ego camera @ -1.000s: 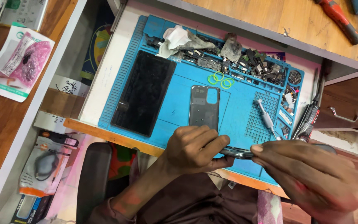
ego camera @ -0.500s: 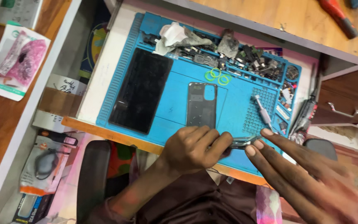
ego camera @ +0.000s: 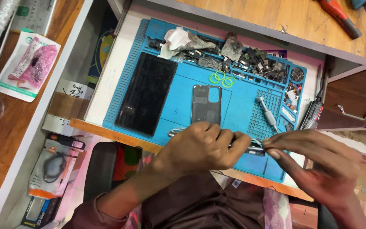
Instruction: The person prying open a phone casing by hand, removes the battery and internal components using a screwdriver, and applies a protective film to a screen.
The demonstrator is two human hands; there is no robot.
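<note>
Shifted since half a second ago: right hand (ego camera: 318,165), fingers now drawn together, pinching the tip of the slim metal tool (ego camera: 250,147). Below, blue repair mat (ego camera: 183,101); dark phone screen (ego camera: 145,93). Left hand (ego camera: 200,146) clamped around the tool over the mat's near edge.

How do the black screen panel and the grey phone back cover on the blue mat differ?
The black screen panel is larger and plain glossy black; the grey back cover is smaller, grey, with a cut-out window at its upper corner. The panel lies left on the blue mat, well clear of the hands; the cover lies at the centre, just above the left hand. Both are flat rectangles lying lengthwise the same way.
</note>
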